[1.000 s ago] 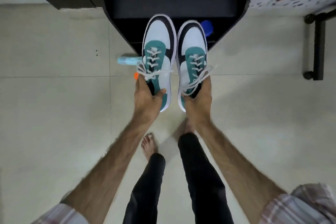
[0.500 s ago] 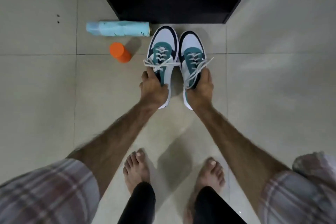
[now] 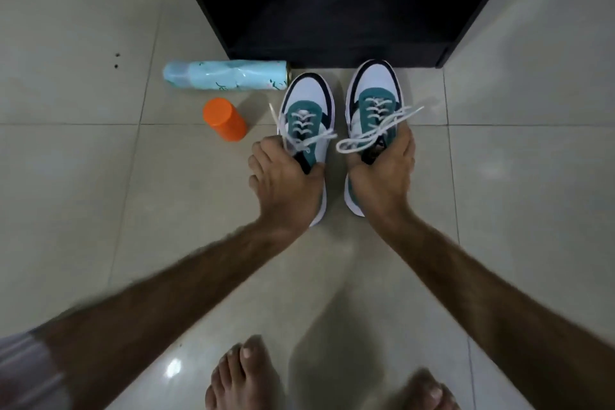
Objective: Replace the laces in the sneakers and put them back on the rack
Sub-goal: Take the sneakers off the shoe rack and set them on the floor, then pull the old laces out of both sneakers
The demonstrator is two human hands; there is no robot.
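Gripping a sneaker in each hand, I have both shoes just in front of the dark rack (image 3: 332, 3), which fills the frame at twelve o'clock. My left hand (image 3: 286, 183) is curled around the collar of the left sneaker (image 3: 307, 100), thumb on the inner side and fingers wrapped over the outer edge. My right hand (image 3: 382, 176) clasps the collar of the right sneaker (image 3: 376, 83) the same way, fingers curled over its outer side at about three o'clock of the shoe. Both shoes point toes toward twelve o'clock, side by side with a narrow gap between them; the right one sits a little farther forward, its toe close to the rack's lower front edge. Whether the soles touch the tiled floor (image 3: 100, 193) I cannot tell. The white laces (image 3: 376, 133) are threaded through the teal panels, and their loose ends trail out sideways over my fingers. At about ten o'clock from the left sneaker, a pale blue spray can (image 3: 226, 75) lies on its side, its end just beside the shoe's toe. An orange cap (image 3: 224, 118) sits on the floor at nine o'clock from that shoe. My bare feet (image 3: 246, 376) show at six o'clock.
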